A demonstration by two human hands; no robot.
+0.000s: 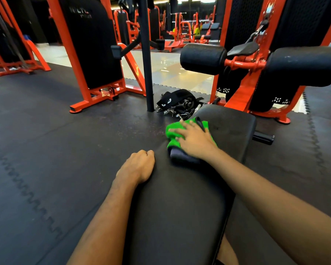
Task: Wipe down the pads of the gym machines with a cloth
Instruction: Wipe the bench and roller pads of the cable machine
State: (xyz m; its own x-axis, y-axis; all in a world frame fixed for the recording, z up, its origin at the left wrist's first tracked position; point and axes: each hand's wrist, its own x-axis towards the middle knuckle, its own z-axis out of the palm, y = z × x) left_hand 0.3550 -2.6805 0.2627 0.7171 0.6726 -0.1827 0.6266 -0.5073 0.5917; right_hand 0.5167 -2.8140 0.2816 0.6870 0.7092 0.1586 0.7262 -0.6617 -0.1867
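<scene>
Head view: spread right hand (195,139) pins the cloth (173,131), seemingly soft and light, under its palm on the pad (180,197); left hand (137,167) alongside rests fisted, empty.

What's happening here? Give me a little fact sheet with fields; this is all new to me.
place: gym with orange-framed machines
right hand: spread flat on the cloth, pressing it onto the pad
cloth: green, grey underside, bunched near the pad's left edge
left hand: fingers curled, resting on the pad's left edge
pad: long, black
ahead: two black rollers on an orange machine
floor: black mats; a pile of straps and clips beyond the pad
</scene>
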